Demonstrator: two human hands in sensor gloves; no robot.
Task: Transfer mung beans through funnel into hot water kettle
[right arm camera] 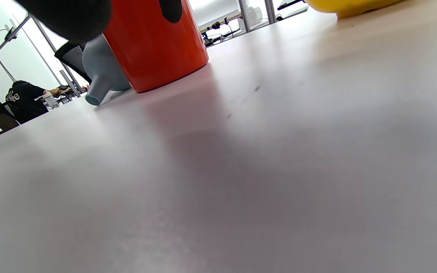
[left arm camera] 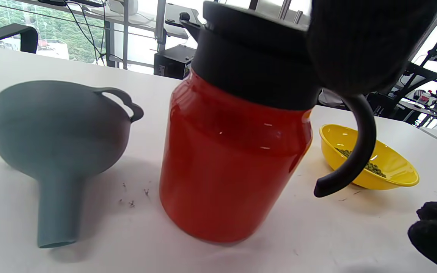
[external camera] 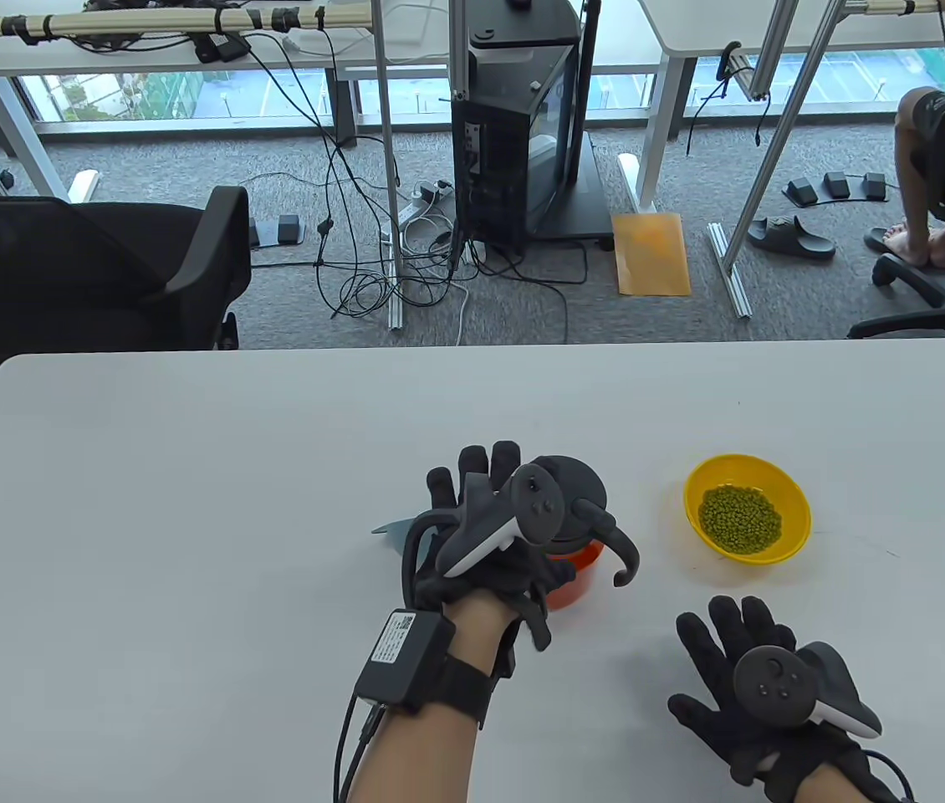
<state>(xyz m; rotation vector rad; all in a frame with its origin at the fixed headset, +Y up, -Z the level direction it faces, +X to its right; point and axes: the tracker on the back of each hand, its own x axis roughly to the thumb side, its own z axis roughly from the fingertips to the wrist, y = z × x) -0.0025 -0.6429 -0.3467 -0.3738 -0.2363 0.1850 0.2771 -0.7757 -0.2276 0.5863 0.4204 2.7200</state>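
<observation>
From the table view, the left hand [external camera: 485,535] rests over the black lid of the red kettle [external camera: 577,581]; whether its fingers grip cannot be told. The right hand [external camera: 761,694] lies flat on the white surface [external camera: 188,502], fingers spread, nearer the yellow plastic bowl [external camera: 747,508] of green mung beans [external camera: 740,519].

The left wrist view shows the grey-blue plastic funnel [left arm camera: 57,151] lying tipped just left of the kettle, spout toward the camera.

The right wrist view shows the kettle base standing beside the funnel.

From above, your left hand [external camera: 489,544] covers most of the kettle [external camera: 581,577] and nearly all of the funnel [external camera: 393,531]. Your right wrist view cuts off the yellow bowl [right arm camera: 355,7] and the kettle's top. Whether your left fingers touch the lid is unclear.
</observation>
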